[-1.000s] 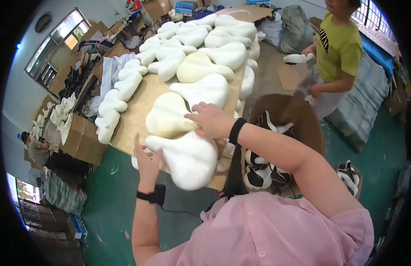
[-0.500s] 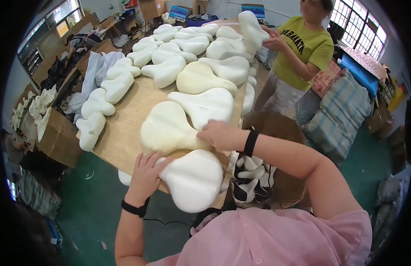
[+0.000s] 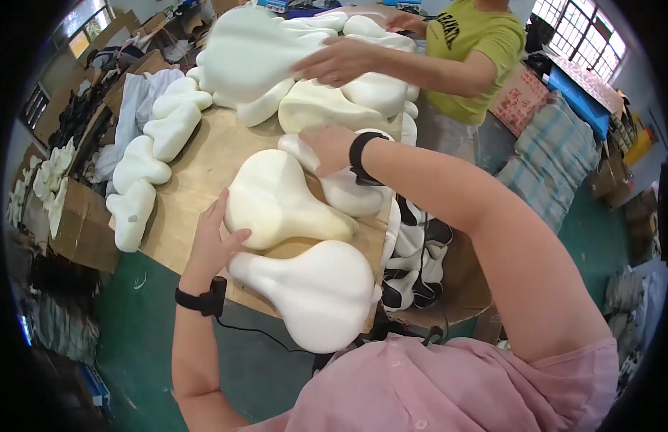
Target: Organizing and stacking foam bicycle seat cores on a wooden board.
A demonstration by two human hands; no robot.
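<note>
On the near end of the table lie a cream foam saddle pad and, nearest me, a white foam saddle pad. My left hand rests at the cream pad's left edge, fingers and thumb spread apart around its wide end. Just behind, my right hand has its fingers bent over another white saddle pad, partly hidden beneath hand and wrist. A co-worker's hand carries a blurred white saddle pad above the far pads.
Several pads line the table's left edge and crowd its far end. A co-worker in a yellow-green shirt stands at the far right. Below the right edge, a cardboard box holds black-and-white pieces. Another carton stands at left.
My right hand has moved away from me onto the pad behind, which has turned. My left hand has shifted slightly left and opened wider. The co-worker's pad has swung leftward over the table.
</note>
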